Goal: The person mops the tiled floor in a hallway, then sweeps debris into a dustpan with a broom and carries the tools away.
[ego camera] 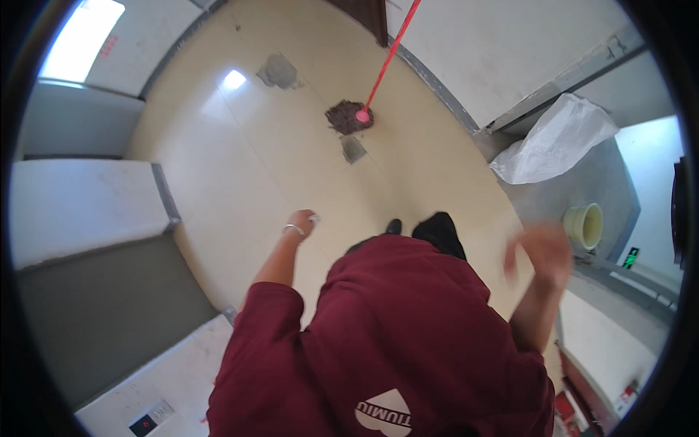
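Note:
My left hand (303, 223), with a white band at the wrist, is low at my left side over the tiled floor. Its fingers are closed on a small white item (313, 219), perhaps paper; most of it is hidden. On my right, my motion-blurred right hand (541, 252) is raised with nothing seen in it, thumb and fingers apart. In the picture it lies beside a cream plastic bucket (573, 228), without plainly touching it. Ahead of my feet, a mop with a brown head (344, 116) rests on the floor; its red handle (390, 54) runs up out of view.
Bare grey patches (277, 71) break the beige tile floor (256, 164). A white plastic sack (554, 143) lies at a doorway on the right. A dark wooden piece (367, 16) stands by the far wall. On the left is a grey recessed panel (117, 317), with a button plate (152, 418) nearby.

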{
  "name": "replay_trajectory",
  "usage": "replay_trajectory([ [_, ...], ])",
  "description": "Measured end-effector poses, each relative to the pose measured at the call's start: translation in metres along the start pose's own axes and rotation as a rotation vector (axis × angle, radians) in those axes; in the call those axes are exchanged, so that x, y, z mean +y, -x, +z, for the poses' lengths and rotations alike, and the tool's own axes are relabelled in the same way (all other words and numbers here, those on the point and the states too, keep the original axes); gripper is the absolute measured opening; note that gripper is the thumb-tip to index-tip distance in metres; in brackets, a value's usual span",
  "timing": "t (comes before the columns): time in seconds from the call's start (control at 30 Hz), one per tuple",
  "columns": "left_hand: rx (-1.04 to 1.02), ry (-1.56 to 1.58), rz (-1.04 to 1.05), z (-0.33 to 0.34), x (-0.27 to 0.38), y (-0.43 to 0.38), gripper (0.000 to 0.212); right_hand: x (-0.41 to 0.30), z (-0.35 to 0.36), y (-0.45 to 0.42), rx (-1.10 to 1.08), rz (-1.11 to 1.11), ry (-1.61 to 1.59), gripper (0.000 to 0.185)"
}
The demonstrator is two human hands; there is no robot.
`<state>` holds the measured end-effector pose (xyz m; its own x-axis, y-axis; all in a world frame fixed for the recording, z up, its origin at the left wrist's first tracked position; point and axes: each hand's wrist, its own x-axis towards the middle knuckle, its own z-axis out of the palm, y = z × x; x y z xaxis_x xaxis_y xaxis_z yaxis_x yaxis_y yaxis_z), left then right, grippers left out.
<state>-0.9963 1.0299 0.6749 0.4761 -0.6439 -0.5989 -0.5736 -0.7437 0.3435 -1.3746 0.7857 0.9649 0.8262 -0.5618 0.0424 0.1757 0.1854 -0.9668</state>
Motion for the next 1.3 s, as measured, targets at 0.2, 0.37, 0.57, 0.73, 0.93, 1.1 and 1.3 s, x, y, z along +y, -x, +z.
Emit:
replay_trajectory([
  [0.2,-0.064,0.115,-0.351,0.046,-0.086,0.026,0.015,0.125,-0.157,-0.126,0.369,0.518,0.519,0.033],
  [0.37,-0.055,0.468,-0.693,0.070,-0.088,0.044,0.013,0.127,-0.245,-0.315,0.407,0.332,0.242,0.045],
  [0.57,-0.112,0.367,-0.452,0.040,0.015,-0.080,0.019,0.087,-0.344,-0.526,0.617,0.051,0.126,0.055],
  [0.73,0.044,0.308,0.021,-0.020,0.157,-0.249,0.023,0.055,-0.285,-0.592,0.617,-0.050,-0.160,0.059],
  [0.93,0.548,0.647,0.035,-0.123,0.302,-0.406,0.019,0.049,-0.227,-0.613,0.437,-0.052,-0.098,0.068],
  [1.1,0.335,1.462,0.171,-0.115,0.309,-0.517,0.023,0.017,-0.156,-0.583,-0.022,-0.336,-0.054,0.060],
  [1.3,-0.357,0.859,0.297,-0.137,0.335,-0.493,0.020,0.018,-0.165,-0.538,0.457,-0.433,0.211,0.028],
])
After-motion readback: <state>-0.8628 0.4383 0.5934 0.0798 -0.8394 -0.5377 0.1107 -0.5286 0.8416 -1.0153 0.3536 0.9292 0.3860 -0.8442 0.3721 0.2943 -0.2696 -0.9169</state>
